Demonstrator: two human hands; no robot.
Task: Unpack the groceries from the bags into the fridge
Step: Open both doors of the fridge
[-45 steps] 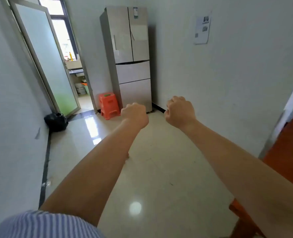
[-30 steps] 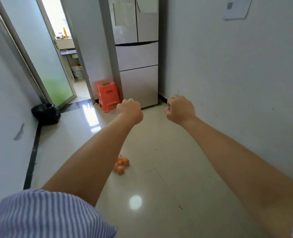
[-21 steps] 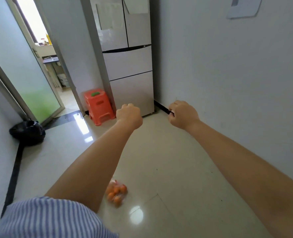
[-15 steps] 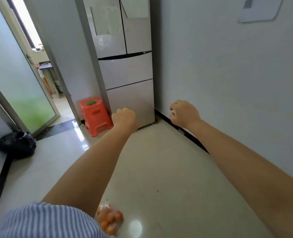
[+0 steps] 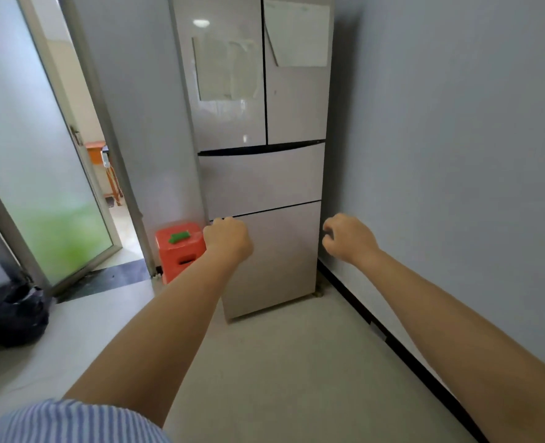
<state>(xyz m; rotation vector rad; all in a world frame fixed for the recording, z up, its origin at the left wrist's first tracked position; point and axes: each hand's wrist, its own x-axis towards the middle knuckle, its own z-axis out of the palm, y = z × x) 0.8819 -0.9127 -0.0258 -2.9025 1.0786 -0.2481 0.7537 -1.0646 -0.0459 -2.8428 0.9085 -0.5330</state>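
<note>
A tall silver fridge (image 5: pixel 264 180) stands straight ahead in the corner, with its two upper doors and both lower drawers closed. Sheets of paper are stuck on the upper doors. My left hand (image 5: pixel 228 239) is a closed fist in front of the bottom drawer's upper left corner and holds nothing. My right hand (image 5: pixel 348 239) hangs by the fridge's right edge, its fingers curled with nothing in them. Neither hand touches the fridge. No grocery bag is in view.
An orange plastic stool (image 5: pixel 180 251) with a small green thing (image 5: pixel 178 236) on top stands left of the fridge. A black bag (image 5: pixel 12 314) lies on the floor at the far left, by a frosted glass door (image 5: pixel 41 187). A wall (image 5: pixel 456 155) closes off the right.
I have walked up the corridor, so the fridge is now close. A bag of oranges on the floor has passed out of view below. My right fist has loosened slightly.
</note>
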